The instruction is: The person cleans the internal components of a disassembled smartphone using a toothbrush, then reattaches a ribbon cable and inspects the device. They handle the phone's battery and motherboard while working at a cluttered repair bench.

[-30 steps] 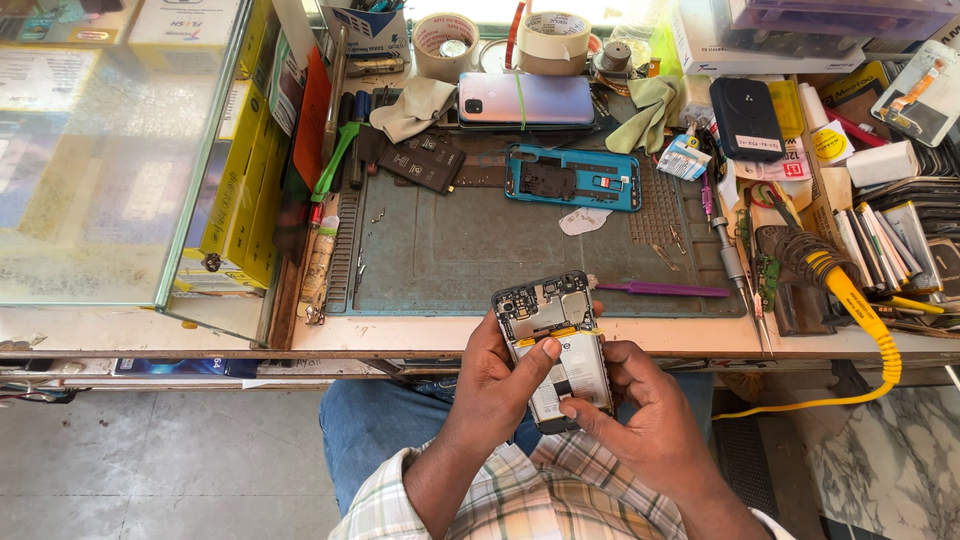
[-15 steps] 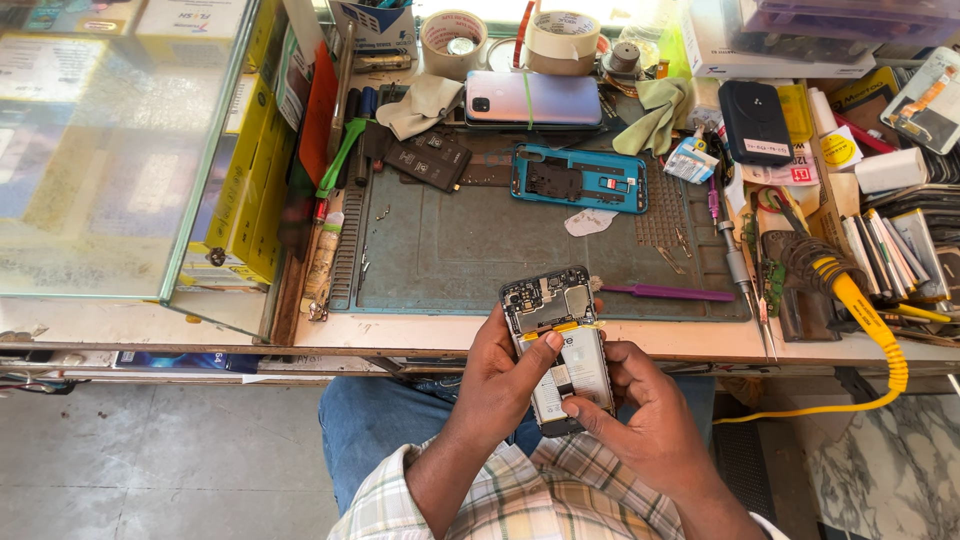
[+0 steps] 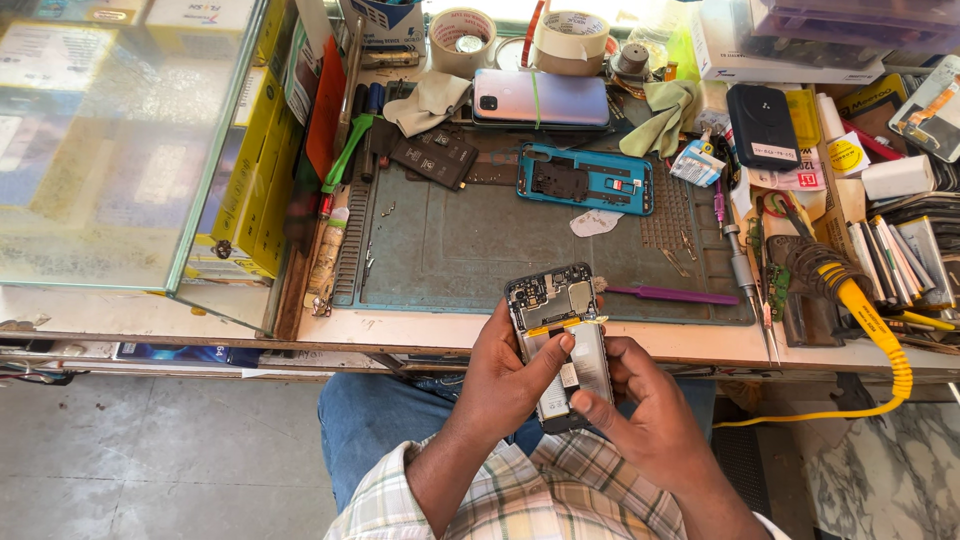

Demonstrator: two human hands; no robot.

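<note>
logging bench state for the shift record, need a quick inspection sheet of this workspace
surface: grey-green mat on a pale bench.
job's things: opened phone, back off, circuit board and battery showing.
clutter: teal phone frame, lilac phone, tape rolls, purple pry tool, black phone.
grippers: left hand and right hand both hold the opened phone.
cables: yellow cable hangs over the bench edge.
surroundings: glass case, yellow boxes.
</note>
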